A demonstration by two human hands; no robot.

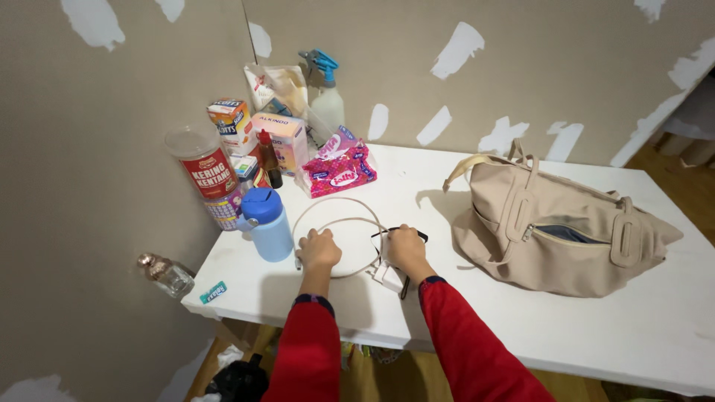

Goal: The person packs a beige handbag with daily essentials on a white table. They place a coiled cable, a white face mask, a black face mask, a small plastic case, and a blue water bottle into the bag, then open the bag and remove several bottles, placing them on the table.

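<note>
Both hands rest near the front edge of the white tabletop point(521, 327), toward its left end. The left hand point(319, 249) is curled into a fist around a loop of white charging cable point(331, 210), which arcs back toward the pink tissue pack point(339, 170). The right hand point(406, 247) is closed over the same cable beside black-framed glasses point(381, 235), with the white charger plug point(389, 277) just in front. A blue bottle point(266, 223) stands left; a beige handbag point(555, 227) lies right.

Place: you're in a home room under repair.
Walls: grey, patched white.
Evidence: white table point(521, 327) bearing snack packets point(339, 170), spray bottle point(325, 100), beige handbag point(558, 231).
</note>
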